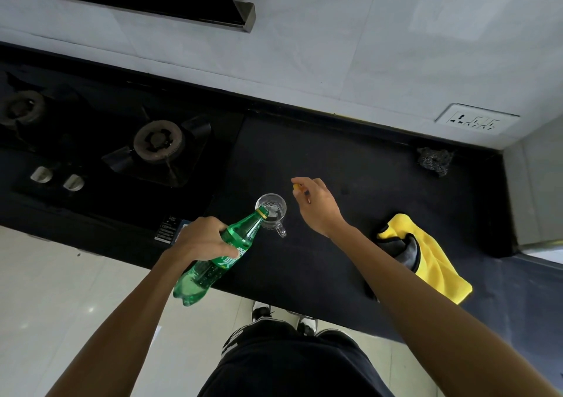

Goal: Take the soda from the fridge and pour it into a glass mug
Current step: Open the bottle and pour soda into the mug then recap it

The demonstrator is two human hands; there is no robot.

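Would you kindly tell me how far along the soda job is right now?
Done: the green plastic soda bottle is out and uncapped; the right hand pinches its yellow cap. In hand: the left hand tilts the bottle's mouth over the clear glass mug. Left: filling; level unclear.

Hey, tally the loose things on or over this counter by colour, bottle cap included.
Green: 1, soda bottle
Clear: 1, glass mug
Yellow: 2, cloth and cap
Dark grey: 1, scouring pad
Total: 5
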